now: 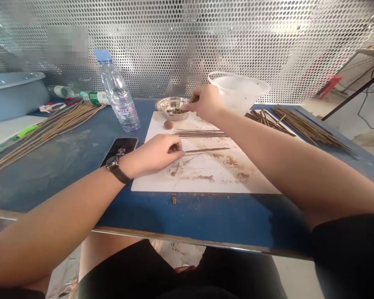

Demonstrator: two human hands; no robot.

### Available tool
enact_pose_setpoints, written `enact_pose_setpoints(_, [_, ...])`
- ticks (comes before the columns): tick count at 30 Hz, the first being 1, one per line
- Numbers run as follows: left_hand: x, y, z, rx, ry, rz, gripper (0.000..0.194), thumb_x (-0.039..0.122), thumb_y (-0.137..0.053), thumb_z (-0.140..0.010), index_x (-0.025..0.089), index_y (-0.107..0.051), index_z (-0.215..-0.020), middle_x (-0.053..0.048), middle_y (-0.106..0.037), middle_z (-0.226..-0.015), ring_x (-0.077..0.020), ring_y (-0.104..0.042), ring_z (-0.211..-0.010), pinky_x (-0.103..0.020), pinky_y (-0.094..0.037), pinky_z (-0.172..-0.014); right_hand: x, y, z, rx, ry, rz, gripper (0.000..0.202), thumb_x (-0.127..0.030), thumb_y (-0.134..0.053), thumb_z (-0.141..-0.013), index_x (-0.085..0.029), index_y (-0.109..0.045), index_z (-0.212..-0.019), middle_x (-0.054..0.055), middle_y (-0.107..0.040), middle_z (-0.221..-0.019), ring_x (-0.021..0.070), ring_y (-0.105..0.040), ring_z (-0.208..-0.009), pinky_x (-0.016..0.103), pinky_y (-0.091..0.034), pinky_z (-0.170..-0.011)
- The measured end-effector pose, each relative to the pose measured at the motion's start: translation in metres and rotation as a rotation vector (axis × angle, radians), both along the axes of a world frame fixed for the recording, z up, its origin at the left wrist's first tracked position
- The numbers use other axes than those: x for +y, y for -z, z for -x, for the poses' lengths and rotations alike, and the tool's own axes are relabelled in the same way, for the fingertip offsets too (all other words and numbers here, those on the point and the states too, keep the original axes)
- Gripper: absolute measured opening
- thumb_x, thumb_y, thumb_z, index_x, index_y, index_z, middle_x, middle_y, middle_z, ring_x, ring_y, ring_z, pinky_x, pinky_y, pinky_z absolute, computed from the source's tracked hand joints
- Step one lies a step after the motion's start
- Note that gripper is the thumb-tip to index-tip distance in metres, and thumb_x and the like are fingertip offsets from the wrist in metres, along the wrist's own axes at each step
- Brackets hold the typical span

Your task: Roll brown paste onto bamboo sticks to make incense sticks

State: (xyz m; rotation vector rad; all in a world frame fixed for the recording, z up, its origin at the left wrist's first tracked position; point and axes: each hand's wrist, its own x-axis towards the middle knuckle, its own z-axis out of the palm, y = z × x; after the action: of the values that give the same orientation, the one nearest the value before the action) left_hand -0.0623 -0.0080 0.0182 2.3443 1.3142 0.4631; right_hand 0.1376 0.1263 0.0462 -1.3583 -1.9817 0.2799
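Black-clad legs (121, 270) lie nearest, then a white rectangular board (158, 185) on which the left hand (160, 153) pinches a thin brown stick (210, 149), the right hand (205, 101), grip unclear, at a round silvery bowl (163, 109).

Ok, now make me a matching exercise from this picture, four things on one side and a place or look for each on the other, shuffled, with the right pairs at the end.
Column one
1. Left hand
2. Right hand
3. Ball
4. Bottle

Column two
A. Clear, with a blue cap
B. At the right side of the metal bowl
C. At the left end of the lone brown strip
D. Brown and round, on the white board

Right pairs: 1-C, 2-B, 3-D, 4-A
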Motion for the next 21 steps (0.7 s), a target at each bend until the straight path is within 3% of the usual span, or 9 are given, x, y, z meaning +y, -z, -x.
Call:
enact_pose_setpoints(5, [-0.004, 0.002, -0.005, -0.009, 0.043, -0.019, 0.018, 0.034, -0.066, -0.1, 0.022, -0.068, -0.087, -0.003, -0.074, -0.083, -0.0186, -0.064, -0.071, -0.034, -0.045, -0.065, -0.063, 0.004, -0.042, -0.099, 0.012, 0.1, 0.063, -0.039, -0.08, -0.098, -0.028, -0.033, -0.057, -0.005, -0.038, -0.059, 0.0152, -0.042, -0.062, 0.036, -0.039, -0.064])
enact_pose_setpoints(9, [-0.013, 0.008, -0.019, -0.015, 0.067, -0.028, 0.02, 0.033, -0.067, -0.1, 0.022, -0.068, -0.084, -0.003, -0.073, -0.081, -0.0189, -0.065, -0.071, -0.035, -0.047, -0.066, -0.102, 0.022, -0.062, -0.207, -0.051, 0.13, 0.049, -0.041, -0.068, -0.103, -0.026, -0.045, -0.063, -0.001, -0.05, -0.065, 0.0178, -0.05, -0.068, 0.037, -0.041, -0.07])
enact_pose_setpoints(12, [-0.02, 0.01, -0.029, -0.016, 0.066, -0.083, 0.02, 0.032, -0.069, -0.098, 0.021, -0.068, -0.082, -0.005, -0.075, -0.088, -0.0209, -0.067, -0.079, -0.036, -0.048, -0.072, -0.115, 0.043, -0.07, -0.308, -0.116, 0.02, 0.045, -0.052, -0.047, -0.111, -0.022, -0.065, -0.083, 0.011, -0.066, -0.089, 0.0272, -0.062, -0.09, 0.043, -0.049, -0.084])
enact_pose_setpoints(14, [-0.022, 0.007, -0.029, -0.019, 0.053, -0.081, 0.022, 0.035, -0.069, -0.098, 0.022, -0.068, -0.08, -0.004, -0.074, -0.084, -0.021, -0.066, -0.077, -0.037, -0.048, -0.071, -0.119, 0.056, -0.072, -0.397, -0.175, -0.018, 0.06, -0.06, -0.03, -0.113, -0.018, -0.073, -0.104, 0.019, -0.071, -0.109, 0.036, -0.064, -0.111, 0.054, -0.051, -0.1])
enact_pose_setpoints(16, [-0.02, 0.003, -0.024, -0.02, 0.024, -0.048, 0.027, 0.039, -0.065, -0.1, 0.022, -0.067, -0.079, -0.002, -0.069, -0.074, -0.0198, -0.062, -0.069, -0.036, -0.046, -0.068, -0.124, 0.063, -0.073, -0.477, -0.205, 0.028, 0.076, -0.066, -0.019, -0.113, -0.014, -0.072, -0.128, 0.025, -0.071, -0.132, 0.0438, -0.058, -0.134, 0.067, -0.043, -0.117])
enact_pose_setpoints(17, [-0.019, 0.001, -0.021, -0.019, 0.004, -0.043, 0.029, 0.041, -0.063, -0.101, 0.022, -0.067, -0.079, -0.001, -0.068, -0.07, -0.0194, -0.061, -0.066, -0.036, -0.045, -0.066, -0.128, 0.065, -0.073, -0.507, -0.194, 0.076, 0.083, -0.069, -0.016, -0.112, -0.011, -0.067, -0.142, 0.028, -0.066, -0.148, 0.0472, -0.052, -0.147, 0.072, -0.036, -0.123])
enact_pose_setpoints(19, [-0.014, -0.002, -0.014, -0.017, -0.039, -0.071, 0.028, 0.041, -0.062, -0.1, 0.022, -0.068, -0.081, -0.001, -0.068, -0.07, -0.0194, -0.06, -0.065, -0.036, -0.043, -0.065, -0.136, 0.064, -0.074, -0.547, -0.135, 0.182, 0.095, -0.074, -0.014, -0.11, -0.005, -0.047, -0.166, 0.031, -0.042, -0.175, 0.0511, -0.029, -0.167, 0.077, -0.019, -0.132])
enact_pose_setpoints(21, [-0.009, -0.004, -0.009, -0.02, -0.064, -0.102, 0.025, 0.042, -0.064, -0.098, 0.022, -0.071, -0.084, -0.002, -0.071, -0.075, -0.02, -0.061, -0.068, -0.036, -0.044, -0.066, -0.148, 0.061, -0.076, -0.58, -0.097, 0.271, 0.104, -0.077, -0.012, -0.108, 0.001, -0.024, -0.177, 0.029, -0.015, -0.187, 0.0499, -0.005, -0.174, 0.075, -0.007, -0.136])
